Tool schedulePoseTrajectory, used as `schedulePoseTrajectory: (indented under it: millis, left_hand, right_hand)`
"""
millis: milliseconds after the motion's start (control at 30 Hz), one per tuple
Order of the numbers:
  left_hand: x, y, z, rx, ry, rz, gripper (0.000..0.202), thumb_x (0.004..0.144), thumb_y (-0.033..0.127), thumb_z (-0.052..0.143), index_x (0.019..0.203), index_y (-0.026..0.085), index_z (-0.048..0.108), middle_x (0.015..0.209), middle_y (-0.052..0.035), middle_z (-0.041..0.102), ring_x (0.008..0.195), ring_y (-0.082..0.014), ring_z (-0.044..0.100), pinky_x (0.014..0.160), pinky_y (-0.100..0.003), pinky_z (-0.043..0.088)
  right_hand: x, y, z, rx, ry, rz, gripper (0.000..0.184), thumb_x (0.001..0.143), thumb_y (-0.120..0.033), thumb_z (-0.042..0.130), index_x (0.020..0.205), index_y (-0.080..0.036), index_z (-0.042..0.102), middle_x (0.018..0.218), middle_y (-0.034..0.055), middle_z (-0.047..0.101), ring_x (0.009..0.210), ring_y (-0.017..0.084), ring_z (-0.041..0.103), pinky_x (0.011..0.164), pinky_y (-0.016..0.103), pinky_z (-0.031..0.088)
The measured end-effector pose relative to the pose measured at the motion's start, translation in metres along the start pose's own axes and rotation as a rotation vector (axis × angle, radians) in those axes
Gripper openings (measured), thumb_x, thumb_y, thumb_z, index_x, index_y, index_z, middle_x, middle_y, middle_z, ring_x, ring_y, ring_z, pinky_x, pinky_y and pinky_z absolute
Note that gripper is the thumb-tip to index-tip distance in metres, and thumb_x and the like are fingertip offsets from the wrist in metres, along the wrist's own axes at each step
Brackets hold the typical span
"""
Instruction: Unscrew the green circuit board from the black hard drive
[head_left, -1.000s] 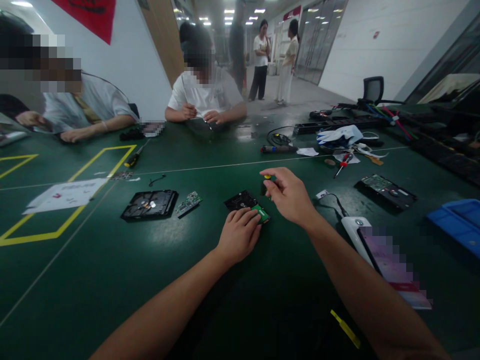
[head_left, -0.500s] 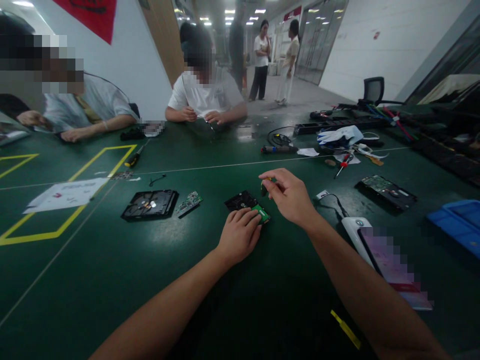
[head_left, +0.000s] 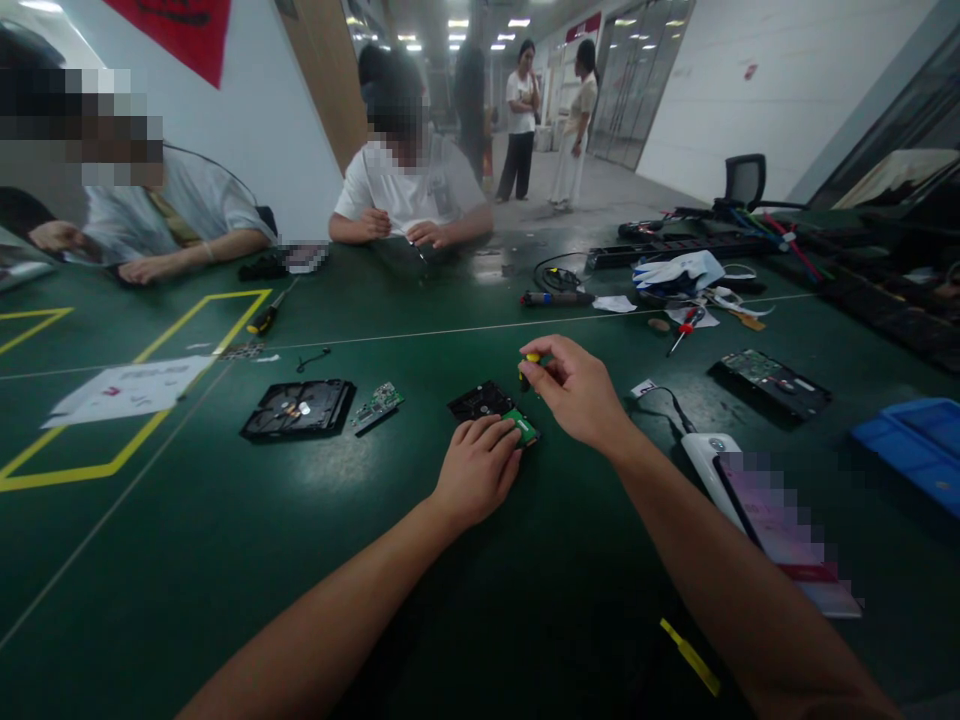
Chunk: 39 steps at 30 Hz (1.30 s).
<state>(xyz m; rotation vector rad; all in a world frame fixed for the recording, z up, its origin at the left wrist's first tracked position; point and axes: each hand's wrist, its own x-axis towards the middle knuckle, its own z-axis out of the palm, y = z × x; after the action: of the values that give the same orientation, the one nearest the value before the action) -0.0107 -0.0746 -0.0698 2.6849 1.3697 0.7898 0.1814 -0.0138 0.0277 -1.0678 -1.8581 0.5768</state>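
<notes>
In the head view, a small hard drive (head_left: pixel 480 400) lies on the green table, with a green circuit board (head_left: pixel 525 428) at its right end. My left hand (head_left: pixel 484 465) is curled over its near side, gripping it against the tabletop and covering part of it. Above the drive's right end, my right hand (head_left: pixel 574 385) pinches a short yellow-and-black screwdriver (head_left: pixel 533 357), held about upright. Its tip is too dark to make out. To the left lie a loose circuit board (head_left: pixel 379 405) and a larger hard drive (head_left: pixel 298 408) with small metal bits on top.
Another hard drive (head_left: pixel 771 382), a phone on a white power bank (head_left: pixel 712 450) and a blue tray (head_left: pixel 907 445) are at the right. Farther back lie a red screwdriver (head_left: pixel 686 328), gloves (head_left: pixel 679 272) and an electric screwdriver (head_left: pixel 556 299). Two people sit across the table.
The screwdriver in my right hand has turned slightly, showing more of its yellow end. My left hand and the small drive stay in place.
</notes>
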Motion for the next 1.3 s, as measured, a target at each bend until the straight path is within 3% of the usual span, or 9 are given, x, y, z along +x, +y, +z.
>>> schedulePoseTrajectory:
  millis: [200, 333, 467, 633, 833, 1067, 1300]
  left_hand:
    - [0.0003, -0.0002, 0.0002, 0.005, 0.002, 0.0, 0.035, 0.105, 0.033, 0.048, 0.134, 0.023, 0.064, 0.138, -0.0073, 0.067, 0.131, -0.0306, 0.056, 0.107, -0.052, 0.044]
    - [-0.0002, -0.0001, 0.0011, 0.011, 0.003, -0.005, 0.035, 0.104, 0.033, 0.049, 0.134, 0.023, 0.064, 0.139, -0.007, 0.067, 0.132, -0.0305, 0.056, 0.107, -0.052, 0.044]
    - [-0.0004, 0.0008, 0.0004, 0.008, -0.003, -0.008, 0.035, 0.105, 0.033, 0.049, 0.134, 0.023, 0.064, 0.139, -0.007, 0.067, 0.132, -0.0305, 0.056, 0.108, -0.052, 0.044]
    - [-0.0001, 0.0006, -0.0002, 0.002, -0.001, -0.007, 0.035, 0.104, 0.032, 0.05, 0.135, 0.024, 0.064, 0.138, -0.0071, 0.068, 0.132, -0.0302, 0.056, 0.107, -0.052, 0.044]
    - [0.0002, 0.0006, -0.0006, 0.007, -0.003, -0.003, 0.035, 0.104, 0.032, 0.049, 0.135, 0.023, 0.064, 0.138, -0.0075, 0.068, 0.131, -0.0304, 0.056, 0.107, -0.052, 0.045]
    - [0.0002, 0.0006, 0.0001, -0.005, 0.003, 0.0, 0.036, 0.104, 0.032, 0.049, 0.135, 0.024, 0.064, 0.138, -0.0079, 0.068, 0.132, -0.0306, 0.056, 0.107, -0.053, 0.044]
    - [0.0003, 0.0004, -0.0006, -0.003, -0.004, -0.004, 0.035, 0.104, 0.032, 0.049, 0.135, 0.024, 0.065, 0.138, -0.0081, 0.068, 0.132, -0.0306, 0.056, 0.107, -0.053, 0.045]
  right_hand:
    - [-0.001, 0.0008, 0.0027, 0.094, -0.058, 0.038, 0.026, 0.104, -0.032, 0.052, 0.126, -0.027, 0.065, 0.115, 0.0067, 0.065, 0.071, 0.013, 0.066, 0.068, 0.033, 0.056]
    - [-0.0007, 0.0016, 0.0061, 0.177, -0.061, 0.041, 0.027, 0.104, -0.035, 0.054, 0.127, -0.028, 0.065, 0.117, 0.0064, 0.064, 0.075, 0.014, 0.068, 0.068, 0.032, 0.058]
    - [-0.0008, 0.0005, 0.0033, 0.115, -0.052, 0.021, 0.021, 0.103, -0.035, 0.056, 0.118, -0.029, 0.07, 0.119, 0.006, 0.063, 0.072, 0.013, 0.066, 0.069, 0.033, 0.057]
    - [-0.0002, -0.0007, -0.0004, 0.045, -0.061, 0.018, 0.027, 0.105, -0.031, 0.052, 0.127, -0.028, 0.065, 0.113, 0.0052, 0.067, 0.073, 0.014, 0.066, 0.07, 0.033, 0.056]
    - [-0.0001, 0.0015, 0.0009, 0.024, 0.013, 0.022, 0.022, 0.099, -0.037, 0.064, 0.117, -0.025, 0.068, 0.118, 0.0077, 0.067, 0.085, 0.019, 0.068, 0.076, 0.036, 0.057]
    - [-0.0011, 0.0007, 0.0039, 0.109, -0.051, 0.064, 0.032, 0.104, -0.038, 0.052, 0.132, -0.028, 0.064, 0.118, 0.0072, 0.067, 0.074, 0.014, 0.066, 0.068, 0.033, 0.056]
    - [0.0003, -0.0011, 0.0033, 0.138, -0.056, 0.084, 0.028, 0.103, -0.045, 0.055, 0.122, -0.026, 0.065, 0.111, 0.0047, 0.073, 0.073, 0.016, 0.066, 0.072, 0.035, 0.055]
